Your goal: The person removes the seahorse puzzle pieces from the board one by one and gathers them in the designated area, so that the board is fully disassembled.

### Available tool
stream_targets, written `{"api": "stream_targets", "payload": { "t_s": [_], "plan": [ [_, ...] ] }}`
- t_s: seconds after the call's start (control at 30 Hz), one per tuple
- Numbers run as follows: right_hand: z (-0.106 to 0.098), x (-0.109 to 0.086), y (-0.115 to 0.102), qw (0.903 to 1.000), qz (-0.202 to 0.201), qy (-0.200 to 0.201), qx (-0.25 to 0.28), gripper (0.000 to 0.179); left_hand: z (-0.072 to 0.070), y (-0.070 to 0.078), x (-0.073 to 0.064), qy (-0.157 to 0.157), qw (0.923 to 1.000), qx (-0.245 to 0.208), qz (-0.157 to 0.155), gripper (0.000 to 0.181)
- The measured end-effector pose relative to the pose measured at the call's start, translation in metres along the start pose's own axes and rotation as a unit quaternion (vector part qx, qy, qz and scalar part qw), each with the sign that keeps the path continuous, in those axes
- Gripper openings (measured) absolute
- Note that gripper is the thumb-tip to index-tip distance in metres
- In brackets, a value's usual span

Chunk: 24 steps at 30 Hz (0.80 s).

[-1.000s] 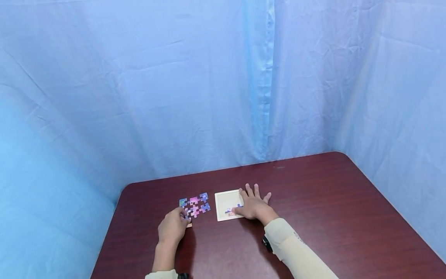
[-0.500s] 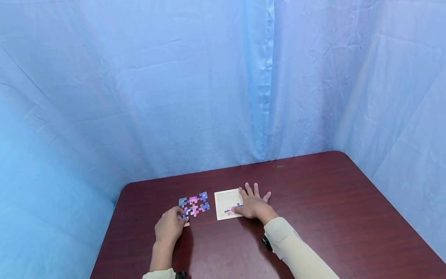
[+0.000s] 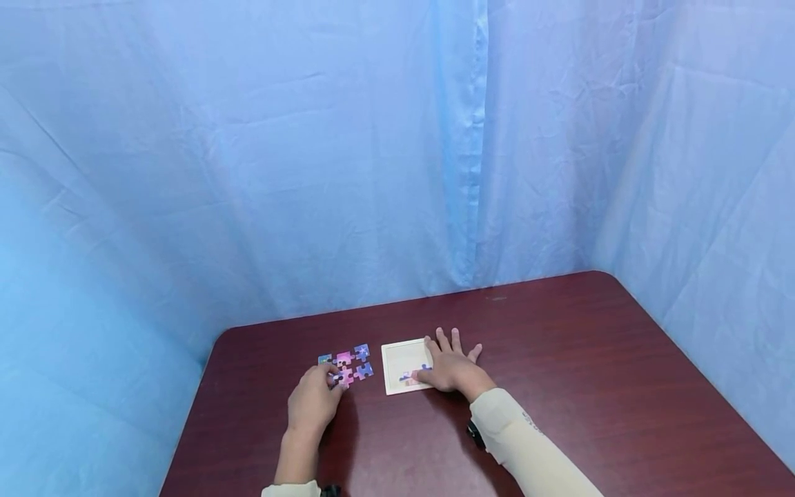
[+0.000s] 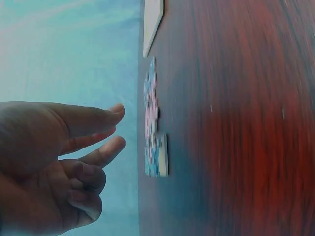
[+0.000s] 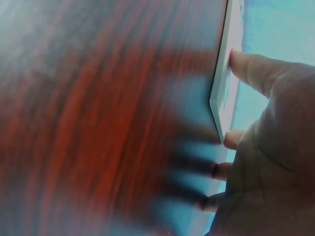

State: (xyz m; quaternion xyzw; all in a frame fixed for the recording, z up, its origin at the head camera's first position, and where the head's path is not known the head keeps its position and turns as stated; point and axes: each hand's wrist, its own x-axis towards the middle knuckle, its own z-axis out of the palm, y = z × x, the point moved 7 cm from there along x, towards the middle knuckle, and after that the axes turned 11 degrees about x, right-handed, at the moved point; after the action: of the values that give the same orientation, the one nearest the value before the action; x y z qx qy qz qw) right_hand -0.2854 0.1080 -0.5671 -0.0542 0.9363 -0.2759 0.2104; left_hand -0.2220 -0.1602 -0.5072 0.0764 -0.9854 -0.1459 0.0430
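Note:
My left hand (image 3: 312,400) hovers low over the left edge of the jigsaw pieces (image 3: 363,371). In the left wrist view, a gap shows between thumb and forefinger, and nothing is in the left hand (image 4: 74,162). The pink, blue and purple pieces (image 4: 151,115) lie loosely in rows, some covered by that hand in the head view. My right hand (image 3: 453,366) lies spread over the right side of a pale square puzzle tray (image 3: 394,352). Its thumb rests on jigsaw pieces (image 3: 406,377) in the tray's lower part, which the hand partly hides. Other right fingers reach past the tray edge (image 5: 221,83).
A dark red-brown table (image 3: 559,373) carries the tray and pieces. Light blue curtains (image 3: 348,172) hang behind it and along both sides. A narrow strip of table separates the loose pieces from the tray.
My left hand first shifts slightly left, then back to the right, now covering the left loose pieces. The right hand and tray stay in place.

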Motion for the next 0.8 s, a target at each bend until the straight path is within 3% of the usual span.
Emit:
{"api": "stream_targets", "payload": {
  "t_s": [0.17,0.43,0.63,0.8],
  "plan": [
    [0.01,0.007,0.006,1.0,0.002,-0.003,0.003,0.092,0.005,0.021,-0.006,-0.001,0.9991,-0.014,0.04,0.022],
    [0.007,0.006,0.006,0.9999,0.004,0.005,-0.01,0.091,0.019,0.063,-0.012,-0.007,0.9944,-0.018,0.103,0.017],
    [0.001,0.001,0.0,0.9998,0.002,0.006,-0.018,0.092,0.026,0.095,-0.01,-0.007,0.9877,0.009,0.156,0.028],
    [0.0,0.004,0.003,0.9997,0.001,0.01,-0.022,0.092,0.036,0.111,-0.003,-0.011,0.9841,0.03,0.175,0.035]
  ]
}}
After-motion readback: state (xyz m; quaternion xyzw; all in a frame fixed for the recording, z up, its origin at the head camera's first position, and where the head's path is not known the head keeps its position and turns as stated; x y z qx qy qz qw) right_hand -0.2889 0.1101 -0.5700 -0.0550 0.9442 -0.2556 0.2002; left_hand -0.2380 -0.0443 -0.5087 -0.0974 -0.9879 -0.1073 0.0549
